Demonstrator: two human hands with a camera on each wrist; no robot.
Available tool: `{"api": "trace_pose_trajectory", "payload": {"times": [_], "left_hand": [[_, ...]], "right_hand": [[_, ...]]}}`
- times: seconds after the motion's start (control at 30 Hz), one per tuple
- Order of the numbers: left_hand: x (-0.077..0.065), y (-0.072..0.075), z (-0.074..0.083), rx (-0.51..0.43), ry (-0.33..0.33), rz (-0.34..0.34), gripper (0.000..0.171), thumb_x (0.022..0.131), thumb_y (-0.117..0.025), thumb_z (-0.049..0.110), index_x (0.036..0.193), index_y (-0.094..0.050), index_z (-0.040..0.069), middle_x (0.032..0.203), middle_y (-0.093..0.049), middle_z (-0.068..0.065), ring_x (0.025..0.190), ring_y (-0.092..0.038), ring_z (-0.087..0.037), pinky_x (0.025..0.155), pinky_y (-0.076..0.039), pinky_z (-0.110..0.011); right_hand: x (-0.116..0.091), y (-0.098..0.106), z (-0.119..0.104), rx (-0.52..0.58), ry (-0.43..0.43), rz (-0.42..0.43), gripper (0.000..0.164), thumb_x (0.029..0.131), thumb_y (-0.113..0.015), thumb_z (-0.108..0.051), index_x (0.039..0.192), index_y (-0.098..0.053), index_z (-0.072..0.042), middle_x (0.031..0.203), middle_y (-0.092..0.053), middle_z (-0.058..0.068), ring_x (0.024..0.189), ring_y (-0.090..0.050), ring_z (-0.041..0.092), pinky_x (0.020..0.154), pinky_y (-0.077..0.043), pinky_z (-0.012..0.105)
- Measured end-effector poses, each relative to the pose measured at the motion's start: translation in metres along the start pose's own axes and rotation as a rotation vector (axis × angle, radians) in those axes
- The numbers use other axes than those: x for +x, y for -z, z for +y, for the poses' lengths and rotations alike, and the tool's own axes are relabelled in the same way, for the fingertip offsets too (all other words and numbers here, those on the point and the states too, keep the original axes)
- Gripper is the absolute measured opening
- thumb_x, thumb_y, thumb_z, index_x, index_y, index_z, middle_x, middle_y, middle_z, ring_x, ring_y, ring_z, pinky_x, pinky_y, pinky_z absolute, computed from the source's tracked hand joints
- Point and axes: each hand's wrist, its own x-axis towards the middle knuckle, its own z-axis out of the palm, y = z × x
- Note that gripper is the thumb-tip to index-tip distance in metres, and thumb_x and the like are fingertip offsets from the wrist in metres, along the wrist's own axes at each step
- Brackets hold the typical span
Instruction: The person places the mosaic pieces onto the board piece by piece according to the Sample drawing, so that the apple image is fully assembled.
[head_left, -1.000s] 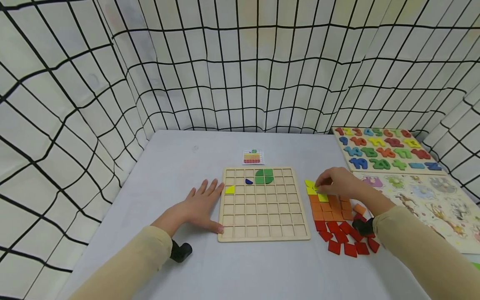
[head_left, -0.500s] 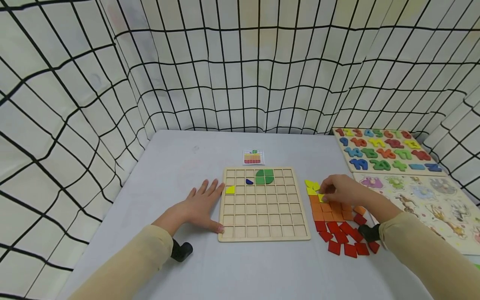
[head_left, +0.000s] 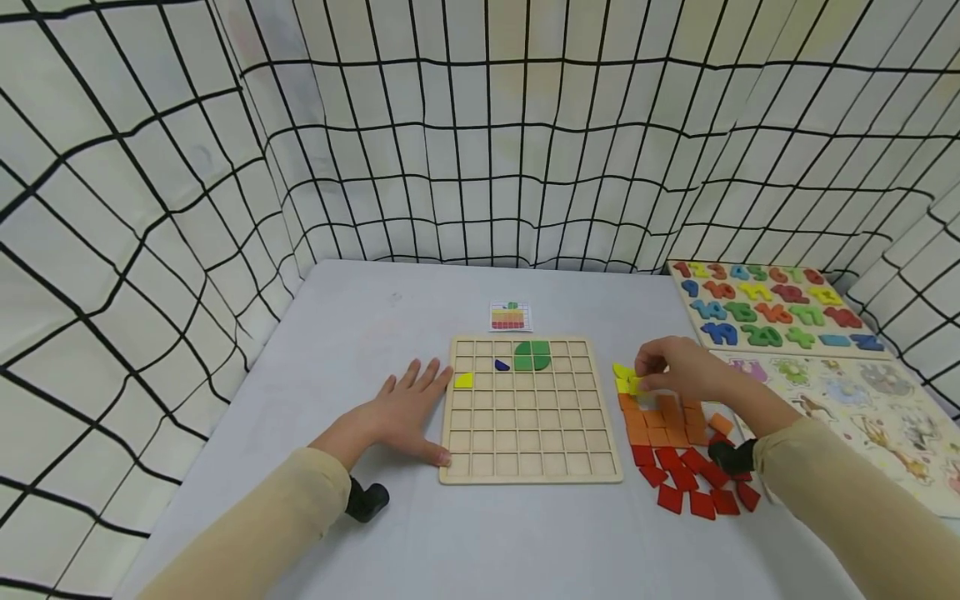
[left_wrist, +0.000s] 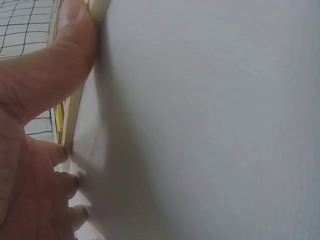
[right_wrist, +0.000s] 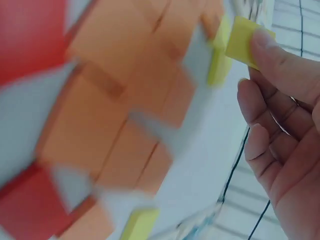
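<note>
In the head view my left hand [head_left: 401,417] lies with fingers spread along the left edge of a wooden grid board [head_left: 536,421]. The left wrist view shows its thumb [left_wrist: 75,40] on the board's rim and the other fingertips close along the side. My right hand [head_left: 681,371] is over the loose tiles at the board's right. It pinches a yellow square tile [right_wrist: 243,42] between thumb and fingers, raised off the pile. On the board sit a yellow tile [head_left: 463,381], a dark blue piece [head_left: 502,365] and green rounded tiles [head_left: 532,356].
Orange tiles [head_left: 656,436] and red tiles [head_left: 702,505] lie right of the board, with yellow pieces [head_left: 622,372] above them. A small picture card [head_left: 511,317] is behind the board. Number [head_left: 765,312] and animal [head_left: 847,392] puzzle boards stand at right. Black netting surrounds the table.
My right hand first shifted down and right to a yellow tile at the orange group's top edge, then lifted it slightly up and left. My left hand has stayed at the board's edge.
</note>
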Motion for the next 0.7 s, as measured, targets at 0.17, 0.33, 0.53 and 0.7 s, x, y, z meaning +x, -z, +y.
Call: {"api": "trace_pose_trajectory", "payload": {"times": [0.17,0.33,0.53,0.7], "left_hand": [[0.001,0.000,-0.001,0.010,0.006,-0.002,0.127,0.077,-0.083,0.059,0.165,-0.009,0.006,0.172,-0.001,-0.020,0.158,0.005,-0.046,0.122,-0.006,-0.071],[0.000,0.001,0.000,-0.003,0.004,-0.002,0.127,0.076,-0.084,0.058,0.165,-0.010,0.006,0.172,-0.002,-0.020,0.158,0.005,-0.046,0.122,-0.006,-0.071],[-0.002,0.001,0.000,-0.006,-0.004,0.003,0.125,0.076,-0.084,0.057,0.164,-0.011,0.005,0.172,-0.003,-0.021,0.158,0.003,-0.047,0.122,-0.007,-0.071],[-0.002,0.001,-0.001,-0.009,-0.018,0.006,0.125,0.077,-0.083,0.057,0.164,-0.011,0.004,0.172,-0.003,-0.021,0.158,0.003,-0.048,0.122,-0.008,-0.072]], "right_hand": [[0.022,-0.012,-0.026,0.032,0.056,0.064,0.007,0.093,-0.074,-0.008,0.093,-0.067,-0.009,0.090,-0.068,0.003,0.083,-0.061,0.017,0.075,-0.054,0.031],[0.051,-0.035,-0.063,0.080,0.101,0.088,0.005,0.093,-0.074,-0.009,0.093,-0.069,-0.009,0.096,-0.071,0.005,0.086,-0.065,0.017,0.076,-0.055,0.031],[0.081,-0.059,-0.107,0.095,0.182,0.087,0.004,0.094,-0.074,-0.011,0.094,-0.072,-0.008,0.097,-0.072,0.005,0.085,-0.064,0.015,0.079,-0.055,0.031],[0.099,-0.073,-0.127,0.077,0.205,0.093,0.004,0.095,-0.073,-0.011,0.097,-0.073,-0.007,0.095,-0.073,0.003,0.082,-0.062,0.013,0.078,-0.054,0.028]]}}
